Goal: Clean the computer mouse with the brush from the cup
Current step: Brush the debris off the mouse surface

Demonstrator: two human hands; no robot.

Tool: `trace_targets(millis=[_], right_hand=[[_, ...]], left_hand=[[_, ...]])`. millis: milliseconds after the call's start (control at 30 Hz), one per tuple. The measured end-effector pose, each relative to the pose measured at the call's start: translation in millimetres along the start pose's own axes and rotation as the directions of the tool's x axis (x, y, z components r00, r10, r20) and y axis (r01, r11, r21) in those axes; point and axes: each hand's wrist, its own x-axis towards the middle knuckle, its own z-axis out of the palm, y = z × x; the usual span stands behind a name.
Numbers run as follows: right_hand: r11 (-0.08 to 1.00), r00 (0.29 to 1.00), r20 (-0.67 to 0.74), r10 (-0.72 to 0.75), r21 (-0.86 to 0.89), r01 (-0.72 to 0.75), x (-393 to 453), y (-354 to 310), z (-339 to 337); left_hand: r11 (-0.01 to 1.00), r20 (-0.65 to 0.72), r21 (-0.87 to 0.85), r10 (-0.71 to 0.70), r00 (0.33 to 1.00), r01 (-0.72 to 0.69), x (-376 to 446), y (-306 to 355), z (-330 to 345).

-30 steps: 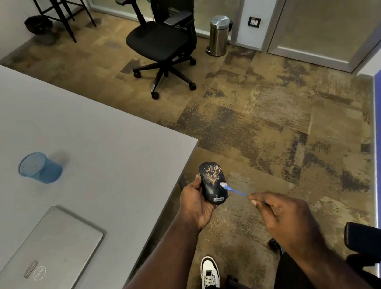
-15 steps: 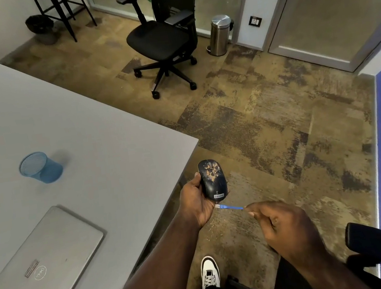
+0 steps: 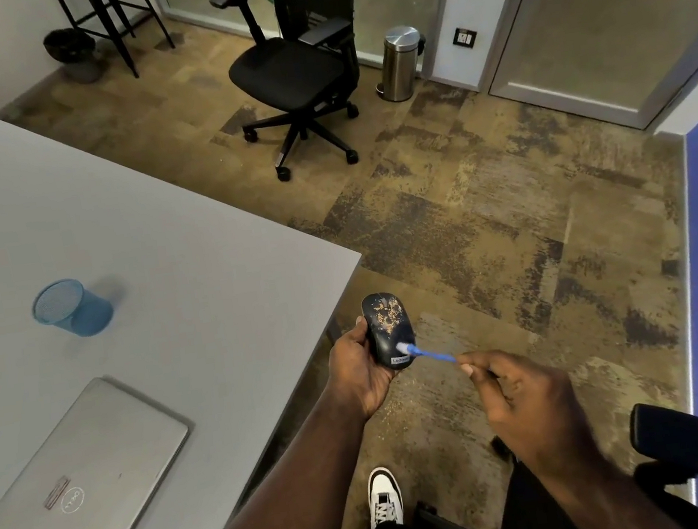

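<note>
A dark computer mouse (image 3: 389, 330), speckled with tan debris on its upper half, is held upright in the left hand (image 3: 360, 370) beyond the corner of the bench (image 3: 201, 249), above the carpeted floor. The blue brush (image 3: 424, 352) is pinched by its handle between the fingers (image 3: 469, 366) of the right hand (image 3: 533, 408), its pale bristles touching the lower part of the mouse. A blue mesh cup (image 3: 71, 308) stands on the bench, well apart, beyond a closed laptop (image 3: 57, 498).

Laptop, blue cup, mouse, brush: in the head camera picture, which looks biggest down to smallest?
1. Laptop
2. Blue cup
3. Mouse, which looks nearly the cup's size
4. Brush
</note>
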Motion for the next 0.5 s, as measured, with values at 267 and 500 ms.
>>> trace_targets(millis=[267,500], right_hand=[[0.994,0.992,-0.090,0.091,0.063,-0.086,11.5,-0.7,-3.8],[0.992,0.994,-0.011,0.109,0.068,-0.108,18.0,-4.6,9.6]], left_hand=[[1.000,0.016,0.004,-0.013,1.000,0.013,-4.2,1.1,2.7],[1.000,0.010,-0.012,-0.029,1.000,0.029,-4.9,-2.9,3.8]])
